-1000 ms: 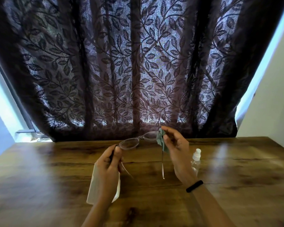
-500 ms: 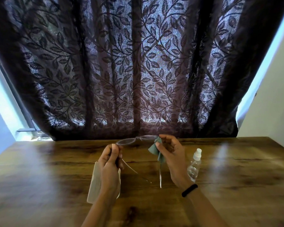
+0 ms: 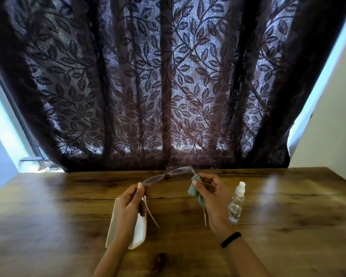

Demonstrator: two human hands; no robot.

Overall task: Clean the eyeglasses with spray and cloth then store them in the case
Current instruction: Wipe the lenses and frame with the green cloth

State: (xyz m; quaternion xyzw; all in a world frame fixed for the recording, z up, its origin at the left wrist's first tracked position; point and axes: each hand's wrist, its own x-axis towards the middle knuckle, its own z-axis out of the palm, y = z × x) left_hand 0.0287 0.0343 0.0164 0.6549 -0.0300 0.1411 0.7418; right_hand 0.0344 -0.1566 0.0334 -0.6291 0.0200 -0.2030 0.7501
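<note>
Table: wood-grain top [image 3: 288, 226] filling the lower third of the frame, brown with dark streaks and knots; pale glare patches at lower left and at right of centre.
Curtain: dark lace with a leaf-and-vine pattern [image 3: 168, 86], hanging in folds across the upper two thirds; its hem meets the table's far edge.
Window light: bright strips at the left and right edges of the curtain; light glows through the lace at centre.
Wall: plain pale wall [image 3: 332, 120] at the right edge of the frame.
Glasses: thin-rimmed pair [image 3: 169, 173] held in the air above the table, just above centre, lenses tilted up to the right, temples unfolded and pointing down toward the viewer.
Left hand: [image 3: 131, 204] closed, pinching the glasses at their left end.
Right hand: [image 3: 213, 198] holds a green cloth [image 3: 196, 189] between thumb and fingers and touches the right end of the glasses; a black band [image 3: 230, 239] sits on the wrist.
Case: white [image 3: 139, 232], lying on the table under the left hand, partly hidden by it.
Spray: small clear bottle [image 3: 236, 204] with a white nozzle, upright on the table just right of the right hand.
</note>
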